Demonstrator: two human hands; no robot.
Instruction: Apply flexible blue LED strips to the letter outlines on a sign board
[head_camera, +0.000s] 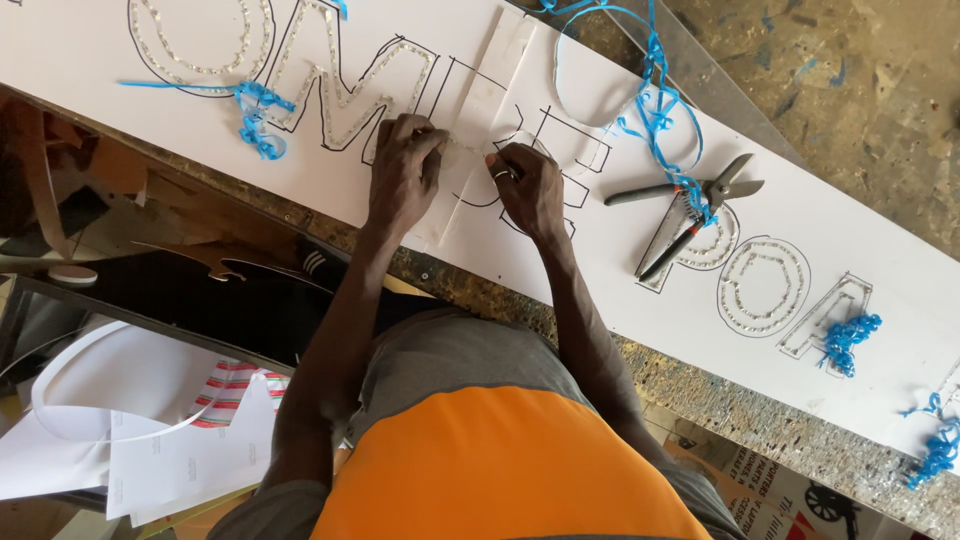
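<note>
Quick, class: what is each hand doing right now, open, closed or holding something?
Left hand: fingers curled, pressing on the white strip on the white board.
Right hand: fingers pinched at the same strip; what they hold cannot be told.

The speckled, paint-stained workbench (700, 385) runs diagonally across the frame. Beyond its far edge lies a worn brown floor (860, 80) with blue paint marks. Below the near edge, loose white paper sheets (190, 460) and what appear to be brown cardboard offcuts (190, 215) are stacked. Lighting is even daylight.
</note>
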